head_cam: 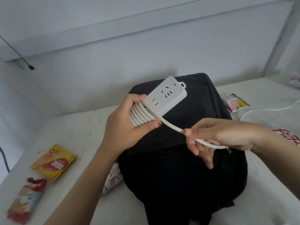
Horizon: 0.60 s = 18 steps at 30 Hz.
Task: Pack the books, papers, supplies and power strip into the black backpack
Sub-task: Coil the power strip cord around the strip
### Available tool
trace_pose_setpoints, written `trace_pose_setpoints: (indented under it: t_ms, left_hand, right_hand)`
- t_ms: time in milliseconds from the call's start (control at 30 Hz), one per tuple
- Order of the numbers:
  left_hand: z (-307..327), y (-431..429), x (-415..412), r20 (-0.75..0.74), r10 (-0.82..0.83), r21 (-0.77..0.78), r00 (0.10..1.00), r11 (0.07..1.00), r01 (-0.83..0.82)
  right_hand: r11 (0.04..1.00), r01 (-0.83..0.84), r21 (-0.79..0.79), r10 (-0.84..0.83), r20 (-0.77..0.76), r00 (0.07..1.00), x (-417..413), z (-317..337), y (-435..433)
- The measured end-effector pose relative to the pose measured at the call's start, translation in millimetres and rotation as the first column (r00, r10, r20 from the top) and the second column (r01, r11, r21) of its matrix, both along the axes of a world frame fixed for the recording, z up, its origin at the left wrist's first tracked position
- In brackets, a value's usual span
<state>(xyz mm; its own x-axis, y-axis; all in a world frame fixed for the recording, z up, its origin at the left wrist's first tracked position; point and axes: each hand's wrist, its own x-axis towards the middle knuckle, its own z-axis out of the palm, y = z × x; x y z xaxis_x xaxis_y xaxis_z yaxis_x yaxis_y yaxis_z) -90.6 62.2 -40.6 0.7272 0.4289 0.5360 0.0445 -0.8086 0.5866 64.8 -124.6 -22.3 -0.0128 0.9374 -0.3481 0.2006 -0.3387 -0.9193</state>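
The left grip holds the white power strip in the air above the black backpack. Its fingers curl round the strip's far side, and its thumb presses on the loops of cord wound round the strip's near end. The strip tilts with its socket face up and its far end pointing away to the right.

From the loops a free run of cord slants down to the right grip. This grip pinches the cord between thumb and forefinger, with the other fingers hanging loosely spread beneath. The cord passes on across the palm toward the wrist; its end cannot be made out. The two grips are near each other, joined only by this run of cord, both above the middle of the backpack.

The backpack lies flat on the white tabletop, which meets a wall behind it. No opening can be made out.

A yellow packet and a red packet lie on the tabletop to the left. A third packet is tucked partly under the backpack's left edge. To the right lie a pink-and-yellow packet, a red-and-white packet and a white cable.
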Motion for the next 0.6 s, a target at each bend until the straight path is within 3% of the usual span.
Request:
trace_pose_setpoints:
  t_ms: [133,233,400,500,600]
  left_hand:
    - [16,-9,-3,0.059,-0.107,-0.098,0.993,0.989,0.112]
    - [24,-15,-6,0.023,-0.145,-0.04,0.989,0.988,0.146]
    - [25,-23,-10,-0.067,-0.166,0.06,0.984,0.984,0.17]
    - [24,-25,-11,-0.052,-0.193,0.008,0.98,0.981,0.194]
    - [25,-28,-13,-0.031,-0.276,-0.07,0.961,0.959,0.273]
  right_hand:
    - [0.995,-0.083,-0.056,0.09,0.133,0.987,10,10,5]
    - [0.994,-0.08,-0.077,0.096,0.247,0.964,19,16,11]
    - [0.976,-0.107,-0.191,0.196,0.547,0.814,34,25,24]
    - [0.965,-0.182,-0.188,0.251,0.467,0.848,43,25,27]
    - [0.962,-0.218,-0.164,0.246,0.181,0.952,57,24,28]
